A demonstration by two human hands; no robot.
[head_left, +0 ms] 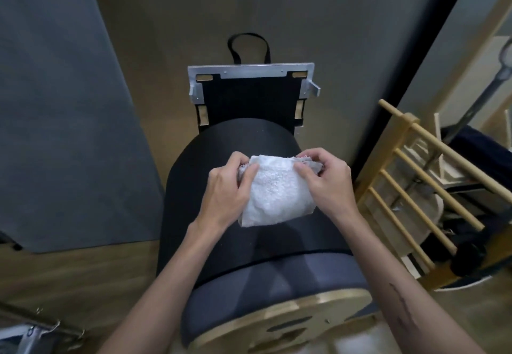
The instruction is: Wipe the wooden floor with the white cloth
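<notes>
A folded white terry cloth (pixel 275 191) lies on top of a black padded barrel (pixel 230 245) in the middle of the view. My left hand (pixel 227 187) grips the cloth's left edge, thumb on top. My right hand (pixel 325 180) pinches its upper right corner, where the layers bunch up. The wooden floor (pixel 171 21) shows beyond the barrel and at the lower left (pixel 69 279).
A grey mat (pixel 61 109) covers the floor on the left. Beyond the barrel sits a black platform with a metal frame (pixel 250 72) and a strap loop. A wooden ladder rack (pixel 415 187) stands at the right, and metal hardware (pixel 33 331) at the bottom left.
</notes>
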